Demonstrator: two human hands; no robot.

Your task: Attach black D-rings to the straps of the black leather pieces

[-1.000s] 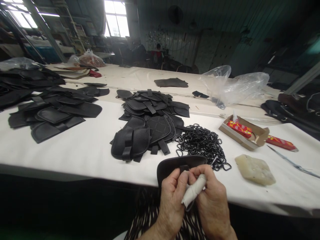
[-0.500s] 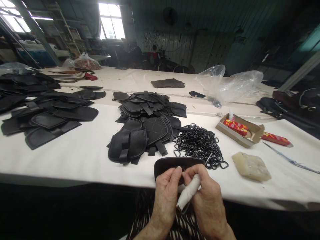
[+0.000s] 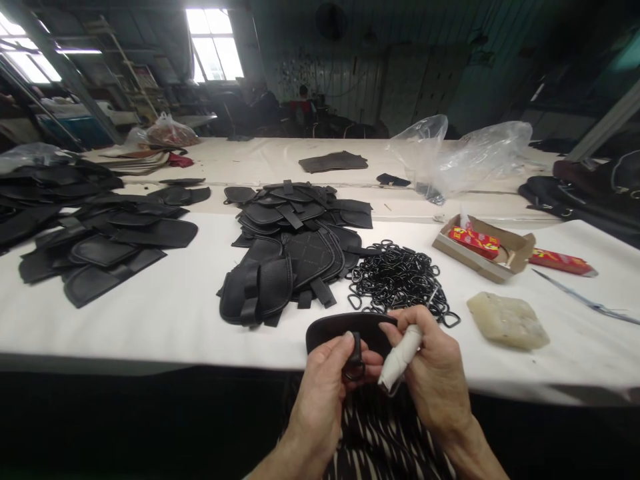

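Observation:
My left hand (image 3: 325, 383) is closed on a dark leather piece (image 3: 325, 327) at the table's front edge, its thumb pressing a short strap (image 3: 356, 347) with a black ring (image 3: 354, 371) at its lower end. In my right hand (image 3: 435, 373) is a tool with a white-wrapped handle (image 3: 401, 357); its fingertips are beside the leather piece's right edge. Just beyond lies a heap of black D-rings (image 3: 395, 277). A pile of stitched black leather pieces (image 3: 305, 257) lies left of the rings.
More black pieces (image 3: 105, 247) lie at the left. On the right are a cardboard box (image 3: 470, 263) with a red packet, another red packet (image 3: 565, 261), a yellowish block (image 3: 507, 320) and a thin pointed tool (image 3: 580, 299). Clear plastic bags (image 3: 480, 160) lie farther back.
My right hand has moved right and slightly up with the white-handled tool, away from my left fingers. The strap and its ring now show at my left thumb.

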